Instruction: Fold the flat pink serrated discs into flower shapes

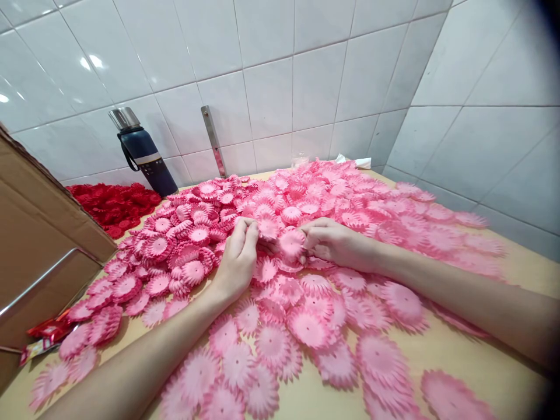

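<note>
My left hand (240,256) is closed in a pinch on a pink flower-shaped petal disc (268,228) with a frilled edge. Just to the right, the fingers of my right hand (327,240) are closed on the edge of another pink petal disc (291,242). The two discs are close together; whether they touch, I cannot tell. Both hands are over a wide heap of similar pink discs (315,326), many with a small hole in the centre. Darker-edged pink discs (199,234) are piled to the left of my left hand.
A dark blue bottle (146,157) leans by the tiled wall, beside a red petal heap (116,204). A metal strip (213,140) stands against the wall. At the left are a cardboard box (39,233) and a red wrapper (50,331). Discs cover much of the table (520,350).
</note>
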`<state>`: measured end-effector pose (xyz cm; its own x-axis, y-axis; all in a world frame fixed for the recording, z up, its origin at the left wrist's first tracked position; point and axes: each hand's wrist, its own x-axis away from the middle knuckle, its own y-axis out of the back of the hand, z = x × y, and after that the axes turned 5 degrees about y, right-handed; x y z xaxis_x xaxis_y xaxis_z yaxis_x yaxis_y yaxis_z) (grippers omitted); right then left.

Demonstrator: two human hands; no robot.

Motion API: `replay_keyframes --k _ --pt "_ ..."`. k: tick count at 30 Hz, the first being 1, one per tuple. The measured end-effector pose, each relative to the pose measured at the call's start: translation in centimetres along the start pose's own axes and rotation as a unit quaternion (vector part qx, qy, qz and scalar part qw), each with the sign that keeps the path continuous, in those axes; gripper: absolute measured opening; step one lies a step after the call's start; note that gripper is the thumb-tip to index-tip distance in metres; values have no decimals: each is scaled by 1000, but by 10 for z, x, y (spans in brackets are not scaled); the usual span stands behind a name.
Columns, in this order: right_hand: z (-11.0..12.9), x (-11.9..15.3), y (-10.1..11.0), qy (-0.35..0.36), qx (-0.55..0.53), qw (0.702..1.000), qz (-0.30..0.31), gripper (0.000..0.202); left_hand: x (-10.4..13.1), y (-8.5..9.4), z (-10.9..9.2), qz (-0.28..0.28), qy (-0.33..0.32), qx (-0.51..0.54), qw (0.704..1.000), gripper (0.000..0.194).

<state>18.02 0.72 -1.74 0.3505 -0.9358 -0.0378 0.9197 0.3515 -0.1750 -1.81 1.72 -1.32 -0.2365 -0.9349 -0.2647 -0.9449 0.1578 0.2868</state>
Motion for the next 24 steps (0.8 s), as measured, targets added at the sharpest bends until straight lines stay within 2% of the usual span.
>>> replay_keyframes --k 3,4,6,8,10,17,24 --pt "1 1 -1 6 -6 1000 6 24 -2 -1 3 4 36 96 995 19" --pt "2 1 -2 6 -7 1000 9 23 -2 -1 3 5 36 92 995 20" --pt "4 2 -4 -1 -6 1000 21 20 0 -1 -1 9 4 20 1000 19" --pt "6 2 -5 -13 -2 999 34 15 2 0 -6 45 -28 -52 997 19" --pt "7 1 -6 -22 0 999 42 13 4 0 -11 78 -42 -74 993 20" --pt "2 -1 -3 1 -10 999 50 22 5 0 -12 117 -41 -52 991 23" --pt "1 -1 -3 22 1 998 64 28 6 -2 -10 139 -26 -10 990 19"
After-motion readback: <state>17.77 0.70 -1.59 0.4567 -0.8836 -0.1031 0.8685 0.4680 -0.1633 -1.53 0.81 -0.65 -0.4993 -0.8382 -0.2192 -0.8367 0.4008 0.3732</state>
